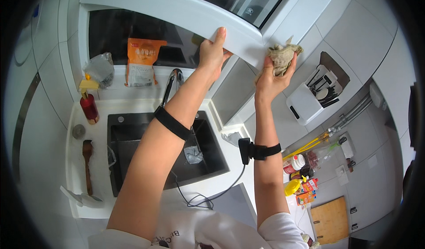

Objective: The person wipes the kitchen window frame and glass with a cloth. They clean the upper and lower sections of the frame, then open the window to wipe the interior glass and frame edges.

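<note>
My left hand (211,57) grips the lower rail of a white window sash (172,15), its thumb on the front face and its fingers tucked behind the edge. To its right, my right hand (274,81) holds a crumpled, beige-and-grey cloth (281,58) at the corner where the sash meets the white window frame (298,20). Both arms are raised over a dark sink (132,149). A chrome faucet (177,75) stands behind my left forearm, which partly hides it and the sink.
An orange food packet (142,63) and a clear plastic bag (101,70) sit on the sill. On the counter are a red pump bottle (89,108) and a wooden spatula (87,162). A wall-mounted utensil holder (305,103) hangs right. A cable (229,196) dangles from my right wrist strap.
</note>
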`<state>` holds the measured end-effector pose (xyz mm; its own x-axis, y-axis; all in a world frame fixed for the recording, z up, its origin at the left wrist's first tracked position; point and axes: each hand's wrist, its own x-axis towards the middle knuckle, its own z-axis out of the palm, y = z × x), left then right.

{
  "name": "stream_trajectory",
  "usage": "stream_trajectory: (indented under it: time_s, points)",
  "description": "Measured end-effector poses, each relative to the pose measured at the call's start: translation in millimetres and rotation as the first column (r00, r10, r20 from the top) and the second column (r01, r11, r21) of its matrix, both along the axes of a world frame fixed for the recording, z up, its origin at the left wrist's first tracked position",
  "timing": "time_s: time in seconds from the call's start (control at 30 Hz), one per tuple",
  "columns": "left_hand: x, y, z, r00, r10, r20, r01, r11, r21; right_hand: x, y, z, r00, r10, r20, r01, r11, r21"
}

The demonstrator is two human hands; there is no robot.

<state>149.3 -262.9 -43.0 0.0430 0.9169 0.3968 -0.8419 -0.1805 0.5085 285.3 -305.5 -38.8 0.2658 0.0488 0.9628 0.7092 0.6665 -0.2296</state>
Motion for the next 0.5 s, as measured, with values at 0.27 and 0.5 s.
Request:
stream_trajectory:
  time_s: [0.27, 0.5]
  points:
    - [4, 6, -1, 0.999, 0.043, -0.021, -0.044, 0.998, -0.033, -5, 1, 2, 0.992, 0.059, -0.115, -0.064, 0.997, -0.035]
    - [7, 8, -4, 0.998, 0.057, -0.016, -0.057, 0.998, 0.006, -7, 3, -9, 0.992, 0.080, -0.097, -0.083, 0.996, -0.029]
